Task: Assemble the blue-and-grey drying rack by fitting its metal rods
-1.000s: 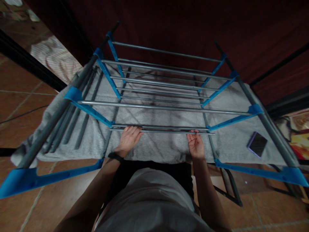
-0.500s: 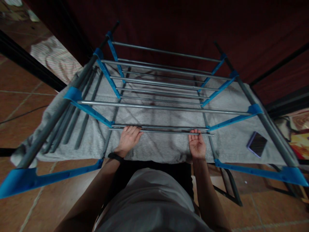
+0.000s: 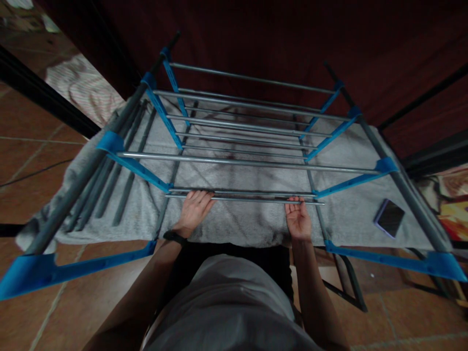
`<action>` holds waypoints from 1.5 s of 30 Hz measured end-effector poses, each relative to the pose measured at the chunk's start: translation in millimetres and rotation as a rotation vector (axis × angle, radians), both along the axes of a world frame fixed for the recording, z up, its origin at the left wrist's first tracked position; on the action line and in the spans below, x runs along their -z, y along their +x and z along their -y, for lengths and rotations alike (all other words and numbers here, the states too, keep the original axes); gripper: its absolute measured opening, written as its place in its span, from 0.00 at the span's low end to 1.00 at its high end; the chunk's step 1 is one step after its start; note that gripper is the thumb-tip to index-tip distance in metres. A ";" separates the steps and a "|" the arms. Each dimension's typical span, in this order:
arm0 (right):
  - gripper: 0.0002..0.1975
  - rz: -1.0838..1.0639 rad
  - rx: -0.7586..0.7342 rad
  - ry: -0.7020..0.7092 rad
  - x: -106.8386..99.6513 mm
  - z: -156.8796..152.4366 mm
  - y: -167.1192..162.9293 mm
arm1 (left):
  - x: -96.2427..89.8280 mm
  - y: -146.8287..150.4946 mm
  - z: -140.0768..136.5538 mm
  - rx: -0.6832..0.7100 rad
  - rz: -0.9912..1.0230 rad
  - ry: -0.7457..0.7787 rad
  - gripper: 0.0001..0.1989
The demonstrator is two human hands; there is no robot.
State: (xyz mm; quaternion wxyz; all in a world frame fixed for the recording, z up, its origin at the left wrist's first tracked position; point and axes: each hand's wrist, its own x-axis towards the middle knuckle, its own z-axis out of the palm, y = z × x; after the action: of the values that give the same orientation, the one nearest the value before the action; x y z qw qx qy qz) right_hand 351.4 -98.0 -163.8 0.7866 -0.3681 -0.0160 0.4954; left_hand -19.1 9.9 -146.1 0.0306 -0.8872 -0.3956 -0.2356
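A thin metal rod (image 3: 252, 200) in two hands, low at the near side of a blue-jointed rack (image 3: 252, 163)

From where I stand, the left hand (image 3: 195, 207) has its back turned up and its fingers curled over the thin metal rod, gripping it toward the left end. A dark band (image 3: 175, 238) circles that wrist. Over to the right, the right hand (image 3: 299, 219) lies palm up, fingertips reaching the rod near its right end; whether thumb and fingers pinch it there, I can't tell.

The rod runs left to right, just on the near side of the rack's nearest cross rod (image 3: 252, 193) and almost in line with it. Its right tip pokes out past the right hand. Beyond, more metal cross rods span the rack between blue brackets, a left one (image 3: 142, 172) and a right one (image 3: 351, 183), fixed on thick grey posts (image 3: 75, 187).

Under all this spreads a grey blanket (image 3: 234, 224). Several loose grey tubes (image 3: 126, 195) lie side by side on it at the left. On the right, well apart from the hands, is a dark-faced phone (image 3: 390, 218) with a purple edge. A dark red curtain (image 3: 256, 29) hangs along the far side, and orange-brown floor tiles (image 3: 25, 161) show at left and near.
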 end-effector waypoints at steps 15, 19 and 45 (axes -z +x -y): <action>0.05 0.016 -0.010 0.013 -0.7 0.7 0.5 | 3.0 -5.3 -1.5 -0.218 0.151 0.071 0.10; 0.04 0.023 0.006 0.004 -2.8 0.3 -0.5 | 4.6 -6.5 -2.4 -0.228 0.171 0.083 0.10; 0.03 -0.024 0.065 -0.002 -4.2 -2.9 -0.1 | 0.1 -6.4 1.7 -0.108 0.066 0.010 0.11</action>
State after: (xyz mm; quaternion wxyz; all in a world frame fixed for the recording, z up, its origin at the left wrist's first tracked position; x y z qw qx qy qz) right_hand 351.3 -95.1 -159.5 0.8021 -0.3634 0.0061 0.4738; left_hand -25.4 8.3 -146.2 0.0345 -0.8562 -0.4425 -0.2645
